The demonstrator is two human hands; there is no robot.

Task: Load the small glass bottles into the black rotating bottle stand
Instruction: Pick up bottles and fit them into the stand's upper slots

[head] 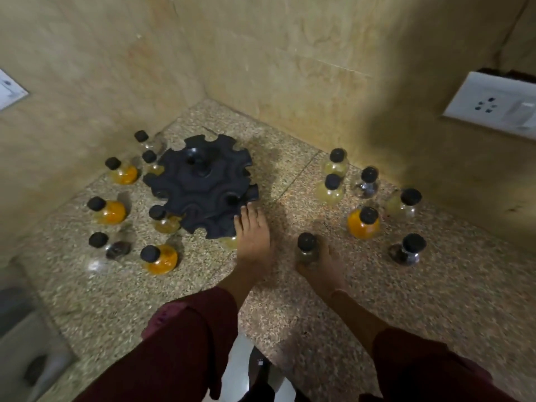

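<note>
The black rotating stand sits in the corner of a speckled stone counter, seen from above with notched slots round its rim. My left hand lies flat against its near right edge, over a yellowish bottle partly hidden beneath it. My right hand grips a small black-capped glass bottle standing on the counter. Several capped bottles stand left of the stand, among them an orange-filled one and another. Several more stand to the right, including an orange one and a dark one.
Beige tiled walls meet behind the stand. A white socket plate is on the right wall and another plate on the left wall. The counter's front edge runs near my maroon sleeves; a grey object lies at the lower left.
</note>
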